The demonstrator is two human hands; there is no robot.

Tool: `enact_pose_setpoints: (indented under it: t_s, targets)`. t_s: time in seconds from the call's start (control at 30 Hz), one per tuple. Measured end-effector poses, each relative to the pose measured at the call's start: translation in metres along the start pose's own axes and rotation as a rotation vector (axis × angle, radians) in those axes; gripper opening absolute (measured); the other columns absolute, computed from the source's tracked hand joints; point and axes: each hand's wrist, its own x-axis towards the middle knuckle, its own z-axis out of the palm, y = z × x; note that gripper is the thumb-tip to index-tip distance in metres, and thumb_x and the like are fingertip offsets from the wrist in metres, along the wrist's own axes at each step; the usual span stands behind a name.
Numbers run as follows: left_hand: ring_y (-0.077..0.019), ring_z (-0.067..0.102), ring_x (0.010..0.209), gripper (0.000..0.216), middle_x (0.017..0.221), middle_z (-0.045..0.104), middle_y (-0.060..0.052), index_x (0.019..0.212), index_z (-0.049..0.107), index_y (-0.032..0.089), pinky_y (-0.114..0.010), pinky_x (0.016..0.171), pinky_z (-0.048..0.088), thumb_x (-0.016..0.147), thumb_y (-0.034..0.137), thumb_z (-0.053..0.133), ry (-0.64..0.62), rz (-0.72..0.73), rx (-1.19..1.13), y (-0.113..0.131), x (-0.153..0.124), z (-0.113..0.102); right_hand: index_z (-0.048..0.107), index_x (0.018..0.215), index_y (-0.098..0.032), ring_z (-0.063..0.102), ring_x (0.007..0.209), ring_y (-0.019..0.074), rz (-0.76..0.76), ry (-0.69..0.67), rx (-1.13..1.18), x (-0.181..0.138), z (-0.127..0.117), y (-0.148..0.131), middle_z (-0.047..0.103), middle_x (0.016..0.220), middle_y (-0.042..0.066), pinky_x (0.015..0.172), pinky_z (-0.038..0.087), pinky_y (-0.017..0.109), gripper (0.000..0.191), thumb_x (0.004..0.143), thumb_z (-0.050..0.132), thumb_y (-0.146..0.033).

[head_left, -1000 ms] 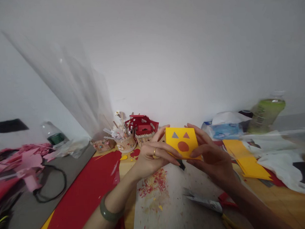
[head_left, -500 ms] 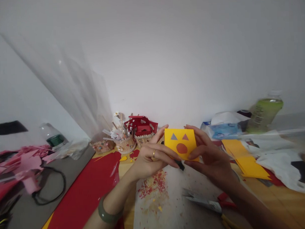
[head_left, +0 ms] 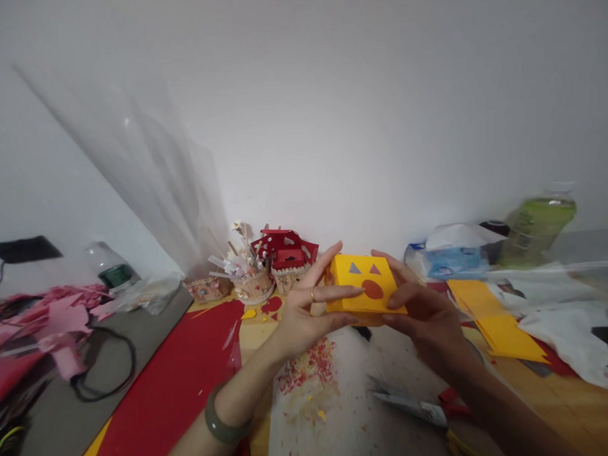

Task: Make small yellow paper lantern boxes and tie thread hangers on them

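A yellow paper box (head_left: 356, 299) is held up above the table between both hands. Its face carries a blue triangle, a pinkish triangle and an orange-red round patch (head_left: 372, 289). My left hand (head_left: 307, 308) grips the box's left side, with one finger stretched across the front to the round patch and the thumb along the lower edge. My right hand (head_left: 426, 310) clasps the right side, thumb and fingers around the lower right corner. Below the hands lie scissors (head_left: 415, 408) with red and yellow on the handles, on a pale work mat (head_left: 301, 434).
Red and yellow scraps (head_left: 313, 367) litter the mat. Red card (head_left: 175, 392) lies left, beside pink paper and a black cable. Decorated pots (head_left: 253, 286) and a red box (head_left: 289, 252) stand by the wall. Yellow strips (head_left: 497, 321), tissues (head_left: 455, 259) and a green bottle (head_left: 538, 230) are right.
The yellow box has turned so that its left side shows beside the face. My left finger has moved onto the round patch. The whole view has shifted slightly.
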Motion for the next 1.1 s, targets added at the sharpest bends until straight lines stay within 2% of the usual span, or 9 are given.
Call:
enact_pose_setpoints:
  t_s: [0.2,0.33,0.57,0.73,1.1]
  targets:
    - [-0.0272,0.044,0.129,0.03,0.146,0.039,-0.004,0.107,0.068,0.033,-0.054,0.107,0.035,0.078,0.024,0.068,-0.024,0.1,0.142,0.0062,0.0032,-0.0004,0.064,0.066,-0.026,0.045,0.127,0.0245,0.068,0.027,0.065,-0.0011,-0.0009,0.0034,0.051,0.137,-0.001,0.092,0.05,0.039,0.014,0.066,0.078,-0.02]
    - [-0.0255,0.048,0.125,0.027,0.14,0.048,-0.005,0.106,0.068,0.032,-0.052,0.103,0.039,0.08,0.026,0.066,-0.052,0.208,0.225,0.0045,0.0061,-0.0021,0.064,0.065,-0.027,0.046,0.127,0.0232,0.09,0.022,0.083,-0.0018,-0.0012,0.004,0.051,0.137,-0.003,0.093,0.05,0.038,0.015,0.066,0.077,-0.019]
    - [-0.0223,0.059,0.11,0.013,0.117,0.065,-0.007,0.092,0.071,0.025,-0.053,0.107,0.033,0.08,0.026,0.066,-0.039,0.287,0.274,-0.0008,0.0063,-0.0024,0.067,0.065,-0.027,0.044,0.128,0.0244,0.083,0.029,0.082,-0.0024,-0.0009,0.004,0.053,0.136,-0.002,0.1,0.043,0.042,0.014,0.065,0.077,-0.018]
    - [-0.0207,0.061,0.104,0.01,0.108,0.067,-0.006,0.088,0.07,0.025,-0.054,0.105,0.036,0.079,0.027,0.066,-0.043,0.322,0.298,-0.0011,0.0071,-0.0045,0.068,0.065,-0.028,0.042,0.13,0.0248,0.093,0.029,0.082,-0.0028,-0.0013,0.0042,0.053,0.135,-0.002,0.105,0.037,0.044,0.015,0.064,0.078,-0.017]
    - [-0.0204,0.064,0.097,0.008,0.103,0.068,-0.006,0.085,0.069,0.023,-0.058,0.104,0.037,0.078,0.023,0.068,-0.056,0.353,0.26,0.0013,0.0099,-0.0057,0.068,0.069,-0.029,0.045,0.128,0.0222,-0.053,-0.021,-0.073,-0.0014,-0.0004,0.0028,0.051,0.137,-0.004,0.103,0.041,0.04,0.016,0.068,0.075,-0.015]
